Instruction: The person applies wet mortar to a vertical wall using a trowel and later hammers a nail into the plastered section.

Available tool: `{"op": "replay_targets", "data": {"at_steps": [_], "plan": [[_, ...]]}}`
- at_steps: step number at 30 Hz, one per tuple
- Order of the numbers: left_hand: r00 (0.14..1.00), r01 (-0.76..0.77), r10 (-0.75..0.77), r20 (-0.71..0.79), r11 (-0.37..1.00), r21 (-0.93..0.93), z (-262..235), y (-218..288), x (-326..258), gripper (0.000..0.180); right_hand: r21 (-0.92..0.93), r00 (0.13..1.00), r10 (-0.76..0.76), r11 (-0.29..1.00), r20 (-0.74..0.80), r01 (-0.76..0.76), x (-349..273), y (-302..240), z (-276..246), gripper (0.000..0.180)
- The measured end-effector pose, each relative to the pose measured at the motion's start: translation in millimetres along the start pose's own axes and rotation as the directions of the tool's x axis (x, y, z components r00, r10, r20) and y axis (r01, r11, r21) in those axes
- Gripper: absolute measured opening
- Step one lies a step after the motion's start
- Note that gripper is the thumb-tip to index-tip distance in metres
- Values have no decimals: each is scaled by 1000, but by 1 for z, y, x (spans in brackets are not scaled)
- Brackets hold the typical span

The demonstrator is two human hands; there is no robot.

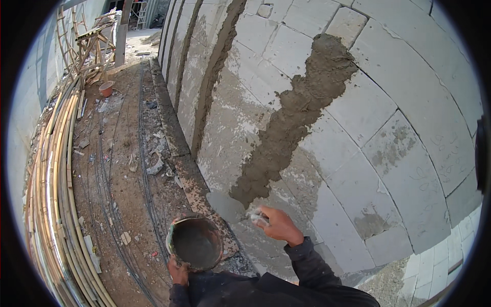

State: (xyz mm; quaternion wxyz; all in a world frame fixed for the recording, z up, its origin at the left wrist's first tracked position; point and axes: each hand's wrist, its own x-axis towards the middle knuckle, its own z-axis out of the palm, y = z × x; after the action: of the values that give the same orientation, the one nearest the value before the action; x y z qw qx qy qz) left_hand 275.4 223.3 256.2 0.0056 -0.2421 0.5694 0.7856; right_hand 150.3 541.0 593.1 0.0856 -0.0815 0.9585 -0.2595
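My right hand (276, 225) is closed around the handle of a trowel, whose flat grey blade (225, 205) is at the lower end of a thick band of wet mortar (291, 123). The band runs up the light block wall (353, 133), rough and uneven. My left hand (178, 271) grips the rim of a round bucket (221, 238) at its near left side. Grey mortar or residue coats the inside of the bucket. It is held below and left of the trowel, close to the wall's foot.
Several narrower mortar strips (212, 77) stand farther along the wall. A ledge (197, 189) runs along its base. On the dirt ground lie thin steel bars (143, 128) and rubble. Bamboo poles (56, 204) line the left, with a reddish bucket (106, 88) and wooden scaffolding (94, 43) beyond.
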Motion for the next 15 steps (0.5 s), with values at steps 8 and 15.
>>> {"op": "replay_targets", "data": {"at_steps": [8,15], "plan": [[962,-267,209,177,861,432,34,28,-33,67,-441,954,-135,863,269,247,-19,91,291,17],[972,-233,215,93,864,446,17,-21,-47,79,-368,972,-133,908,194,198,-10,71,254,21]]}}
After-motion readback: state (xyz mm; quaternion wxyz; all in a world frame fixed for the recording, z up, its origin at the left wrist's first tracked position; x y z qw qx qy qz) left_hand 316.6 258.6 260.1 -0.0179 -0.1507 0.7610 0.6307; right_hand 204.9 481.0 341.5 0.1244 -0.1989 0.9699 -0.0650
